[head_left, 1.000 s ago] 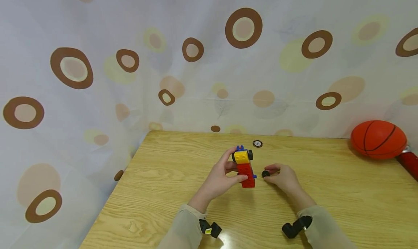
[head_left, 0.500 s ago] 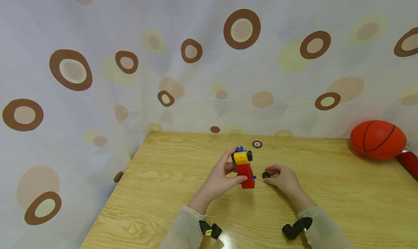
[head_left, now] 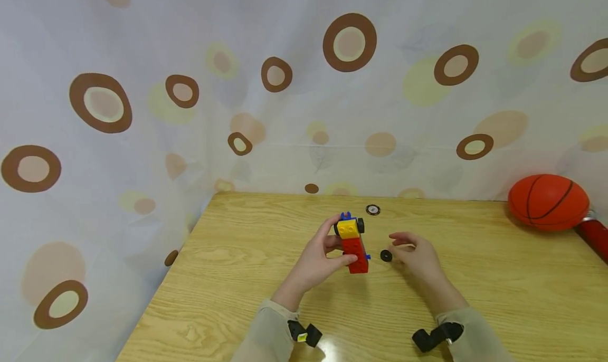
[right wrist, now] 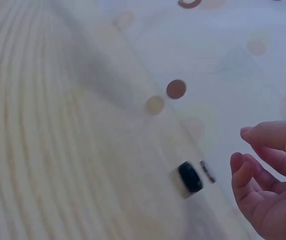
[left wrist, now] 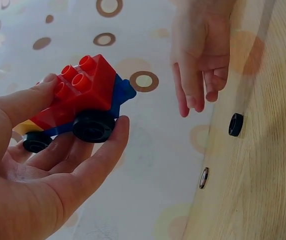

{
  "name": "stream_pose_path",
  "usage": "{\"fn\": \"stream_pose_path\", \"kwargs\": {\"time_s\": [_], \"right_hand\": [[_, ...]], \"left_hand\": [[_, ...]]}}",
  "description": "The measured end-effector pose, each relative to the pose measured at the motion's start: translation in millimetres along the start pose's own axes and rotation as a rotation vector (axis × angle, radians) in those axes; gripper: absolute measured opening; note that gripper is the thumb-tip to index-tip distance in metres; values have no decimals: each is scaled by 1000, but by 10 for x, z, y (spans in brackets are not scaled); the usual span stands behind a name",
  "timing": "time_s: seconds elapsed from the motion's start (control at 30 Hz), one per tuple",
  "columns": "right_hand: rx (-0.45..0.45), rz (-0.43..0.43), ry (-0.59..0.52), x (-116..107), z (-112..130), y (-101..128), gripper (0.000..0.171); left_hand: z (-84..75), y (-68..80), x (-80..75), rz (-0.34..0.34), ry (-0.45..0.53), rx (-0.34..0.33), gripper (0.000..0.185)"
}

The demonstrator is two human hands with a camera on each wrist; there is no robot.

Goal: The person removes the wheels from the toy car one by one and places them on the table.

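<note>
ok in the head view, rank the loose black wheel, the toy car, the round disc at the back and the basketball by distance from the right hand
1. loose black wheel, just left of the right hand
2. toy car, further left, held in the left hand
3. round disc, behind, near the table's far edge
4. basketball, far right

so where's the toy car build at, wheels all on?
Not all. Done: brick car shows two black wheels fitted on the side seen from the left wrist. In hand: left hand grips the car. Left: loose black wheel lies on the table, right hand open beside it, apart.
</note>
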State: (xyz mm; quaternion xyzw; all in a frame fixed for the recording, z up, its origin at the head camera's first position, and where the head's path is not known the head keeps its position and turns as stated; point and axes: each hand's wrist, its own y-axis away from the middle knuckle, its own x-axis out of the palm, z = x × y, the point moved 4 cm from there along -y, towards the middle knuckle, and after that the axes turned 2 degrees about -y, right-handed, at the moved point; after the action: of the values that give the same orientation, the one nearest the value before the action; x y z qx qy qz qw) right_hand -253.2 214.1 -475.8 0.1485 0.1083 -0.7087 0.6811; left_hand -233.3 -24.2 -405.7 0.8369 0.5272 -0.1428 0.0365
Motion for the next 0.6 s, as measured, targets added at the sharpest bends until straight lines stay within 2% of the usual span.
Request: {"fn": "stream_pose_path", "kwargs": {"time_s": [0.17,0.6], "right_hand": [[-71,25,-12,-12,209,36,43],[-144,73,-36,-4,644,234,40]], "left_hand": [[10,3,-35,-7,-6,4,76],[59,-2,-21,2,36,12,77]]}}
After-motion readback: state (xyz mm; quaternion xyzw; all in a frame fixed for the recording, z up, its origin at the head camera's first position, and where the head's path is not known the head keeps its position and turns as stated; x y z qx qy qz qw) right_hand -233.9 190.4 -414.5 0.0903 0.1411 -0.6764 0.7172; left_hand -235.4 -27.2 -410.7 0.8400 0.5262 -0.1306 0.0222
